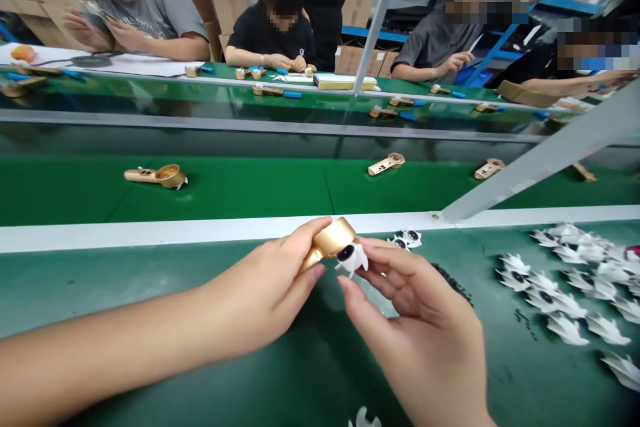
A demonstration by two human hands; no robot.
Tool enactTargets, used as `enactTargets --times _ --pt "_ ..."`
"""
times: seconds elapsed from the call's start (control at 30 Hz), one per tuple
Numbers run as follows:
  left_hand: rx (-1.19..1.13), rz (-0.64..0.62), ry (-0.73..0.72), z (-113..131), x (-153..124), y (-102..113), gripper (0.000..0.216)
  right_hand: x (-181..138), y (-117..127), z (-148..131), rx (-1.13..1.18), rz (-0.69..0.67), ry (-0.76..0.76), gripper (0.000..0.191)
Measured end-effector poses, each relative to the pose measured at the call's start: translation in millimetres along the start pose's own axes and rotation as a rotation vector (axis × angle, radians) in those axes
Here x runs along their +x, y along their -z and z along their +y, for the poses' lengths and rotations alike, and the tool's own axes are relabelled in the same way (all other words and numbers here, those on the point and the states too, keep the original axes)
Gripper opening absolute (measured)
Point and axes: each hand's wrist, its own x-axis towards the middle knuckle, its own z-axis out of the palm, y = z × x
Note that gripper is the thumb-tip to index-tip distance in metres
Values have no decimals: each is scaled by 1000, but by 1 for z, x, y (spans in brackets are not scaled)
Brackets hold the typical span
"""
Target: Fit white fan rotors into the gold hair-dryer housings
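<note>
My left hand is closed round the handle of a gold handheld fan housing, its round ring end pointing up and to the right. Between the fingertips of my right hand is a small white fan blade with a black round centre. The blade sits just below the ring, close against it; whether the two touch I cannot tell. Most of the housing's handle is hidden by my left fingers. Behind my right hand lie a few more white blades and a heap of small black parts.
Many white fan blades are spread over the green table at right; another blade lies at the front edge. Beyond a white rail, gold housings lie on a green belt. A slanted metal post stands at right. Co-workers sit opposite.
</note>
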Motion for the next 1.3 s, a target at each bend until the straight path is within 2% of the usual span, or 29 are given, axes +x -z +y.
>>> enactTargets --times 0.17,0.33,0.43,0.5,0.57,0.6,0.67,0.73,0.8,0.87,0.97,1.03,1.1,1.13,1.17,1.2,1.23,1.3 --pt "-20 -23 -40 1 2 0 33 1 1 -1 -27 6 9 34" --pt "30 -32 -66 -1 1 1 48 0 3 -2 0 12 -6 36" --pt "115 -15 -54 -5 0 -4 51 -3 3 -4 62 4 -68 37" --pt "162 -18 -31 -9 -2 -11 54 -3 0 -5 146 2 -167 30" --pt "208 -15 -20 -13 -2 -17 56 0 -3 -7 264 -7 -333 25" --pt "233 -10 -26 -15 -1 -19 56 2 -4 -7 327 -22 -435 29" --pt "315 -1 -76 -20 4 -18 55 11 1 -6 421 -88 -626 50" --pt "461 37 -88 -28 15 -8 57 22 16 -2 426 -146 -696 65" --pt "677 118 0 -41 32 10 60 30 41 7 284 -136 -643 59" --pt "890 188 148 -58 50 33 62 30 70 19 2 -100 -577 43" --pt "939 207 204 -82 68 60 61 12 101 41 -444 -186 -492 28" --pt "950 291 193 -85 67 65 61 -5 109 53 -601 -265 -354 23" --pt "919 394 87 -73 54 53 60 -20 107 60 -660 -301 -204 20" --pt "866 405 1 -62 44 41 59 -24 105 62 -674 -306 -144 20" --pt "781 362 -120 -50 33 27 58 -27 102 62 -686 -316 -97 21" --pt "665 256 -220 -37 21 10 56 -28 100 62 -702 -327 -59 21" --pt "559 95 -265 -24 9 -9 61 -28 98 62 -722 -345 -27 21" --pt "422 -126 -370 -5 -10 -43 75 -25 97 59 -785 -403 31 22"
